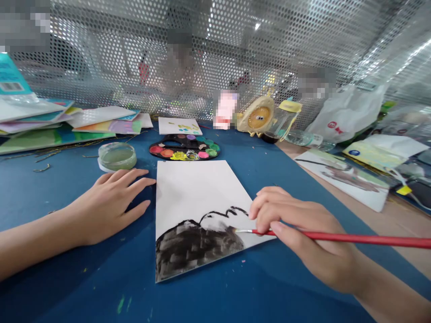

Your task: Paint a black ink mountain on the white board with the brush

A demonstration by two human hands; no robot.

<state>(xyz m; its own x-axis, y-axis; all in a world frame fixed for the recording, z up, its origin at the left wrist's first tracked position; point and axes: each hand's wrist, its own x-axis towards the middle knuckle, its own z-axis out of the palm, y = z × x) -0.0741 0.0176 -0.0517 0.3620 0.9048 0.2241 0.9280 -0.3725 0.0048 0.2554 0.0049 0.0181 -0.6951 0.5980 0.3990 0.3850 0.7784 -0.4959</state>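
Note:
A white painting board (pixel 198 184) lies on the blue tabletop, its lower part covered in black and grey paint with a scalloped black outline above. My right hand (pixel 303 237) is closed around a red paintbrush (pixel 357 239), whose tip meets the painted area near the board's right side. Spread flat on the table, my left hand (pixel 114 202) has its fingertips at the board's left edge. A small round cup of murky water (pixel 117 156) stands just beyond that hand. Behind the board sits a black paint palette (pixel 184 147) with several colours in its wells.
Painted boards (pixel 101 123) are stacked at the back left. A small paint-dabbed card (pixel 179 126) lies behind the palette. Toward the right are a yellow-lidded bottle (pixel 288 116), a yellow round-faced object (pixel 257 115), a plastic bag (pixel 346 112) and another painted board (pixel 346 175). Perforated metal sheeting rises behind.

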